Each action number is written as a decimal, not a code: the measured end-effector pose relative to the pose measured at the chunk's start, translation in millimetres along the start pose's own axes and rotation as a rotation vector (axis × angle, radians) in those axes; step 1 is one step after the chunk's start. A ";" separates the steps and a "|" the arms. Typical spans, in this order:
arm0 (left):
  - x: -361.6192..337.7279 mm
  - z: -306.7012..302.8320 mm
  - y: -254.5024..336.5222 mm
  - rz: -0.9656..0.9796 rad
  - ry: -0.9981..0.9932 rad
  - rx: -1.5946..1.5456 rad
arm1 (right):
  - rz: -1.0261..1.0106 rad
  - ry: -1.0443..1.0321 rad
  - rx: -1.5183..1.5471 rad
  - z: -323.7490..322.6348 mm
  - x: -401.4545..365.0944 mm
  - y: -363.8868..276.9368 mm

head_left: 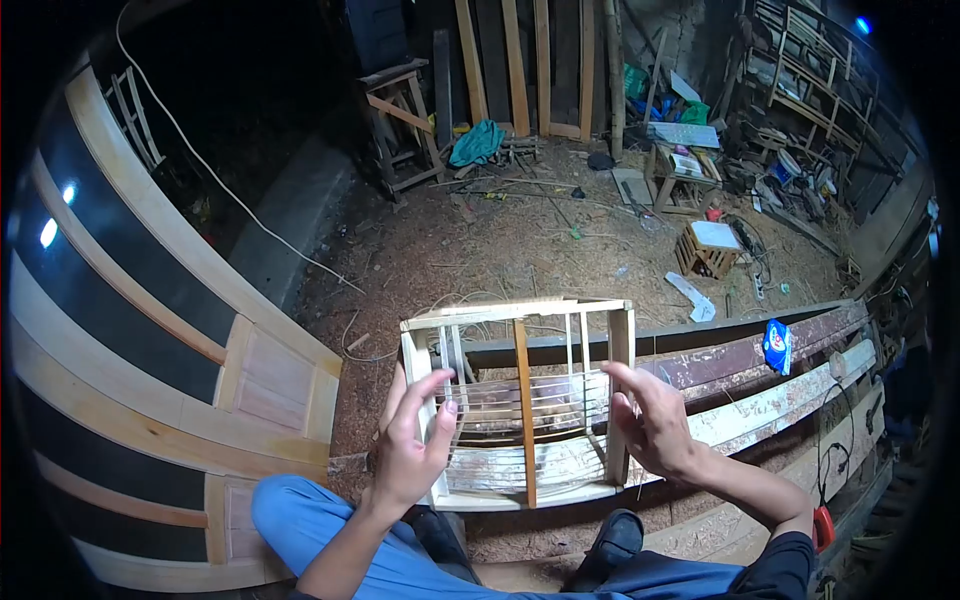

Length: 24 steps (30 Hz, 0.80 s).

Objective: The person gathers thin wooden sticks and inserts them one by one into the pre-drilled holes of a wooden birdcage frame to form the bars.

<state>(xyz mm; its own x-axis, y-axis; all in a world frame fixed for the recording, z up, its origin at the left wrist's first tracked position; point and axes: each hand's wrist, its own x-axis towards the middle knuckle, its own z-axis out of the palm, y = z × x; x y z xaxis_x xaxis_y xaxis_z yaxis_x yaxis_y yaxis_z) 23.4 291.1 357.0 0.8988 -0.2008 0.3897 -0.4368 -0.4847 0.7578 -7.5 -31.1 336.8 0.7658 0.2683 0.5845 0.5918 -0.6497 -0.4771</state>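
A shallow pale wooden frame (515, 312) with a brown middle slat (527, 420) is tilted up in front of me. Thin curved strands run across its opening. My left hand (412, 440) is at the left side piece, its thumb and index finger apart and pointing up into the opening. At the right side piece (622, 350), my right hand (655, 420) has its index finger stretched across the edge and its thumb apart below. Some fingers of both hands are hidden.
Long worn planks (790, 350) extend to the right, carrying a blue packet (777, 346). Panelled wooden doors (270, 375) lean along my left. A small slatted crate (708, 248) sits on the littered ground beyond. A cable (240, 210) trails across the left.
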 end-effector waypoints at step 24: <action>1.8 12.5 7.3 0.022 0.014 -0.063 | 0.024 -0.039 -0.025 -11.8 0.4 -3.0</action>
<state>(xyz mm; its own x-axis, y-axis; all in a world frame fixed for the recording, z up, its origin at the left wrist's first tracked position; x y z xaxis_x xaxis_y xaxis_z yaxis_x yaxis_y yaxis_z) 22.3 276.6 356.7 0.8886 -0.1990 0.4132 -0.4582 -0.4261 0.7801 -12.0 -37.5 346.2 0.7891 0.2802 0.5467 0.5674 -0.6734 -0.4739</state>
